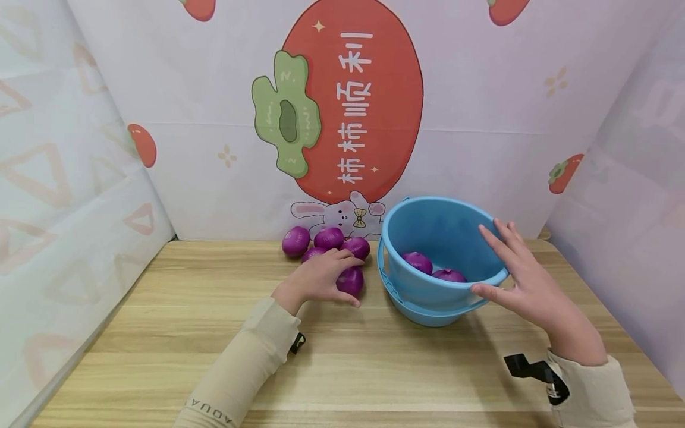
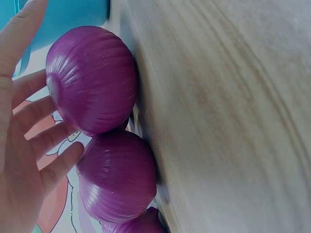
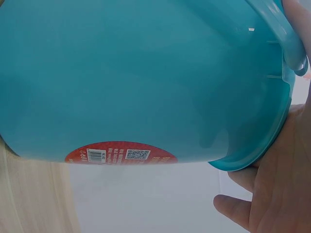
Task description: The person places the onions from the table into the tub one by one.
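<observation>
My left hand [image 1: 320,275] reaches over a group of purple onions [image 1: 296,242] at the back of the table, fingers spread. Its thumb and fingers lie around the nearest onion [image 1: 350,282]; in the left wrist view they are loosely bent beside that onion [image 2: 95,80], not closed round it. A blue bucket [image 1: 428,296] stands to the right, with purple onions [image 1: 417,262] inside. At its right rim is my right hand [image 1: 535,285], fingers spread and thumb near the front edge. The right wrist view shows the hand [image 3: 282,179] against the rim, some fingers hidden behind it.
The bucket's handle [image 1: 390,288] hangs down along its outside. Behind the wooden table [image 1: 342,368] hangs a printed cloth [image 1: 471,160], close to the onions and bucket. More cloth [image 1: 69,208] closes off the left side. A red label [image 3: 121,153] is on the bucket.
</observation>
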`<state>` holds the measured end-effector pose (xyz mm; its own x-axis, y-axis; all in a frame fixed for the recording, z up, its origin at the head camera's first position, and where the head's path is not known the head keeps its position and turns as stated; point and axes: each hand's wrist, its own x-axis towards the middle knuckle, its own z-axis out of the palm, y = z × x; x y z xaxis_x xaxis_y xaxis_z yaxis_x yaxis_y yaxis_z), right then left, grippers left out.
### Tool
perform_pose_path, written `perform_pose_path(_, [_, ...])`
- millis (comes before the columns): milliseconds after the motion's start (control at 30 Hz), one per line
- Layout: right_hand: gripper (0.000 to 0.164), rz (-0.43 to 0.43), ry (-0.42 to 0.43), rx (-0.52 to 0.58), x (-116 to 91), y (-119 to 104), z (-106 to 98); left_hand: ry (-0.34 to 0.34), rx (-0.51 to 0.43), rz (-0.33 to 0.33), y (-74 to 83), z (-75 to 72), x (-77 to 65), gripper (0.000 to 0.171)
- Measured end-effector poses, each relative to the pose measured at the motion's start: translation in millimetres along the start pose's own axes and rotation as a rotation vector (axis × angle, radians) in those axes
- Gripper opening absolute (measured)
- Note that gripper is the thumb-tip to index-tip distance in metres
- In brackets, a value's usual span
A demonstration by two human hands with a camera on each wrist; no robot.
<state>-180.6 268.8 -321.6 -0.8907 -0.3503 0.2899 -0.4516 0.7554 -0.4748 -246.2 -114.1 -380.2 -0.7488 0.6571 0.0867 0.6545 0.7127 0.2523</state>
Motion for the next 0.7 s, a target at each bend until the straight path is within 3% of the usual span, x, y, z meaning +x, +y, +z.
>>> perform_pose_path(233, [0.099, 0.004, 0.000, -0.001, 0.0, -0.5, 0.2, -0.139, -0.048, -0.034, 1.1, 2.3, -1.7, 0.086])
perform_pose_path(700, [0.099, 0.002, 0.004, 0.001, -0.1, -0.6, 0.1, -0.165, -0.095, -0.043, 0.9, 4.2, -2.8, 0.084])
